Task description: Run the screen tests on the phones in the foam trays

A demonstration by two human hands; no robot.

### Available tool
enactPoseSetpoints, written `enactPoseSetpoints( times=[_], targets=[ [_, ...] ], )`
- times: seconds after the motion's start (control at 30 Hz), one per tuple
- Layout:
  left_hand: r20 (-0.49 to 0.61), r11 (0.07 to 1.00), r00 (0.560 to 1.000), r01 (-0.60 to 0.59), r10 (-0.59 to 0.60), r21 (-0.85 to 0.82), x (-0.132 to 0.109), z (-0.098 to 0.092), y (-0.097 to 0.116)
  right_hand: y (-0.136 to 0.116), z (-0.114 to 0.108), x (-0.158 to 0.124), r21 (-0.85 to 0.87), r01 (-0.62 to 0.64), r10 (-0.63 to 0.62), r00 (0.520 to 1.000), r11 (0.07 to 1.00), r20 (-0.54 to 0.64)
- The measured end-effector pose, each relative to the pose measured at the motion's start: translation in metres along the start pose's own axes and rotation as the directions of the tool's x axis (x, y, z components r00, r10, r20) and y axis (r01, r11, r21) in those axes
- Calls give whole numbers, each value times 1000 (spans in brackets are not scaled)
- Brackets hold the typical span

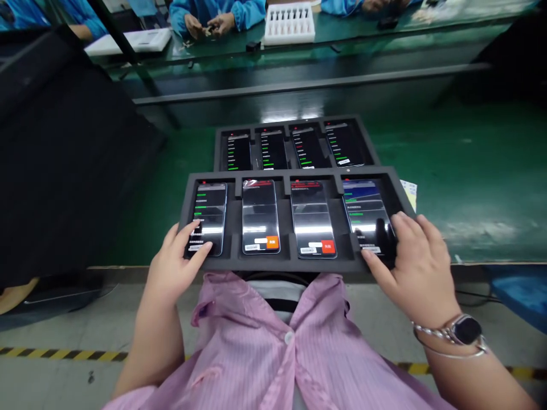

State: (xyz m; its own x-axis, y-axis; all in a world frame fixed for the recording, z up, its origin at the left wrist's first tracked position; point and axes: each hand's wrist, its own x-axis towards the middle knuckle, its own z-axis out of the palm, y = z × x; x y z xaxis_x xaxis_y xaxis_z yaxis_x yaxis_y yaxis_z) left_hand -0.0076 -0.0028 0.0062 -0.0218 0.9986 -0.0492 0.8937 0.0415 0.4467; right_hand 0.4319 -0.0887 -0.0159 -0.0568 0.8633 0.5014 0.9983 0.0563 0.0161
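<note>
A dark grey foam tray (pixel 265 264) lies at the near edge of the green bench, with a smartphone in each slot. On the leftmost phone (pixel 216 219) and the rightmost phone (pixel 367 208), lists with green lines are lit. An orange box glows on the second phone (pixel 260 210), a red one on the third phone (pixel 313 213). My left hand (pixel 173 262) grips the tray's left side, thumb and a finger reaching over the leftmost phone. Around the right side closes my right hand (pixel 416 265), thumb at the front corner. Fingers under the tray are hidden.
Behind stands another foam tray (pixel 219 149) of lit phones, partly covered by the near one. A paper label (pixel 410 193) pokes out at right. Across the green bench (pixel 470 199), blue-sleeved people work near a white tray (pixel 289 37). A black box (pixel 64 154) looms left.
</note>
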Motion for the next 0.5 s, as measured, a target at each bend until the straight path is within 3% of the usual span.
enactPoseSetpoints(
  times=[0.13, 0.33, 0.43, 0.5],
  targets=[
    [-54, 999, 998, -13, 11, -37, 0, 4, -3, 1, -4, 2, 28, 28, -29, 998, 999, 58],
    [-24, 994, 999, 34, -37, -102, -5, 7, -7, 3, -1, 4, 148, -8, 21, 996, 989, -86],
    [-58, 994, 992, -112, 112, -8, 1, -9, 3, 2, -15, 25, 246, 44, -2, 985, 968, -170],
    [-183, 959, 942, -269, 281, 86, 5, -26, 24, 1, -27, 46, 292, 109, -40, 972, 950, -230]
  ],
)
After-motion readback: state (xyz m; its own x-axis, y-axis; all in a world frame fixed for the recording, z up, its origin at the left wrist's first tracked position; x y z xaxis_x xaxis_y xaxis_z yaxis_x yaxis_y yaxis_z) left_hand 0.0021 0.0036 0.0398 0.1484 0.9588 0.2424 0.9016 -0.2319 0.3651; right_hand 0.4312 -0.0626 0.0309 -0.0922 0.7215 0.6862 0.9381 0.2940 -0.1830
